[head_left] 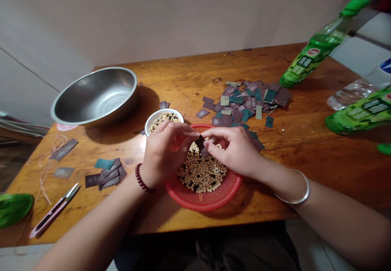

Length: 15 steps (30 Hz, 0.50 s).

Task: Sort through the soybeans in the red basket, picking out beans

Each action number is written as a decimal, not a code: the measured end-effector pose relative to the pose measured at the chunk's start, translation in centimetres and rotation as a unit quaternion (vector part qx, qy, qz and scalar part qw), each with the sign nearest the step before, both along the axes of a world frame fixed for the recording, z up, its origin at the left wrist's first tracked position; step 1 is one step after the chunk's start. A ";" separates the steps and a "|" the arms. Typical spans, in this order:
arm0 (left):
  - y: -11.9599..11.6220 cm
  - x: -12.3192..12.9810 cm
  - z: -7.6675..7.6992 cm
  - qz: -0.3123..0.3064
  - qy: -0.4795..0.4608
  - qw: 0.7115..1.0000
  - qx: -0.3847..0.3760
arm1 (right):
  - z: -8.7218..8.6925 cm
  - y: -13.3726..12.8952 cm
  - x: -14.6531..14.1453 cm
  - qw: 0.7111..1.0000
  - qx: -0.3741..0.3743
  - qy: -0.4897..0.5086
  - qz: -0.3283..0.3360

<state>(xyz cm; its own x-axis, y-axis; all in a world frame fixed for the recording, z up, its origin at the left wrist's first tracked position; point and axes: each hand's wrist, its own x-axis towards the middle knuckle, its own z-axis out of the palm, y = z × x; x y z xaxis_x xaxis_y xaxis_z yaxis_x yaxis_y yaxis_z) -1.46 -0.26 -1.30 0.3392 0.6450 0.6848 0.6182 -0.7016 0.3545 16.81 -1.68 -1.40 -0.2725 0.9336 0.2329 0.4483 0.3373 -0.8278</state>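
Over a red plastic basket [201, 206] of pale and black beads [203, 173], my two hands meet fingertip to fingertip. Between them hangs a small dark brown piece [202, 147], pinched at its upper edge. My left hand [168, 149], with a dark red bead bracelet at the wrist, has its thumb and forefinger together; any small thing in that pinch is too small to make out. My right hand [236, 149], below a silver bangle, pinches the dark piece. Behind my left hand a small white bowl [180, 114] holds more pale and black beads.
A large metal basin [97, 96] stands at the back left. Brown and green scraps [238, 104] are heaped behind the basket, and a few lie [106, 173] at the left. A pink-handled cutter [55, 212] rests front left. Green bottles [314, 55] stand at the right.
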 end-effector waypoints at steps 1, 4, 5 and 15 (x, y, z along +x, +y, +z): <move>0.0 0.0 0.0 -0.002 -0.001 1.000 -0.002 | 0.0 0.0 0.0 1.000 -0.002 0.001 0.001; 0.1 0.0 0.1 -0.006 -0.001 1.000 -0.009 | -0.2 0.0 0.0 1.000 0.000 0.004 -0.002; 0.1 0.0 0.1 -0.007 0.001 1.000 -0.011 | -0.2 -0.1 0.0 1.000 0.002 0.005 -0.004; 0.0 -0.2 -0.1 -0.008 0.011 1.000 -0.022 | 0.0 0.0 -0.1 1.000 0.000 0.010 0.000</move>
